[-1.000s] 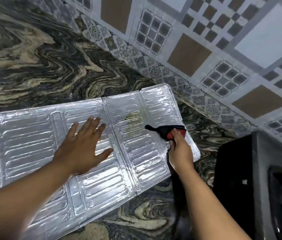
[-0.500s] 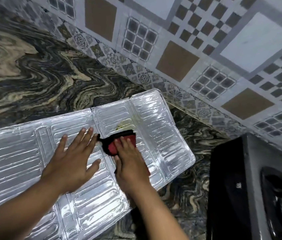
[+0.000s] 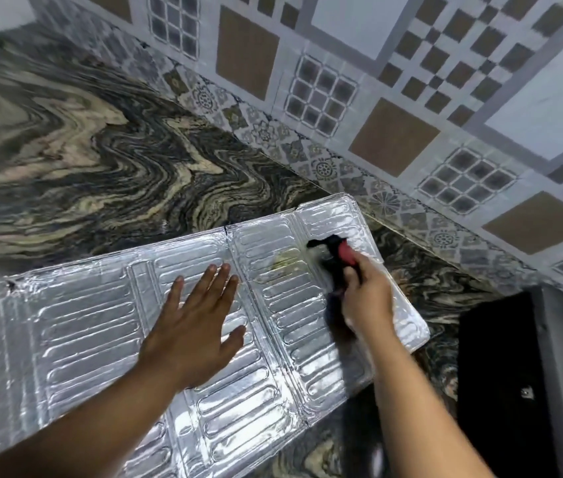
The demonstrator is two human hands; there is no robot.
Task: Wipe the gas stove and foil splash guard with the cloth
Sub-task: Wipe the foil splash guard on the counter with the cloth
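Observation:
The silver foil splash guard (image 3: 76, 326) lies flat and unfolded on the marbled countertop (image 3: 107, 167). My left hand (image 3: 193, 326) presses palm-down on its middle panel, fingers spread. My right hand (image 3: 366, 298) grips a black and red cloth (image 3: 337, 257) and holds it against the guard's right panel. A yellowish-green smear (image 3: 285, 262) sits on the foil just left of the cloth. The black gas stove (image 3: 500, 374) stands at the right edge of the view, mostly cut off.
A patterned tile wall (image 3: 376, 98) runs behind the counter from upper left to right. The guard's right corner lies close to the stove's side. Bare marbled counter stretches to the left and behind the guard.
My right hand swept the cloth left to the fold beside my left hand, then back right past the smear. The left hand stayed pressed on the foil. The smear looks thinner.

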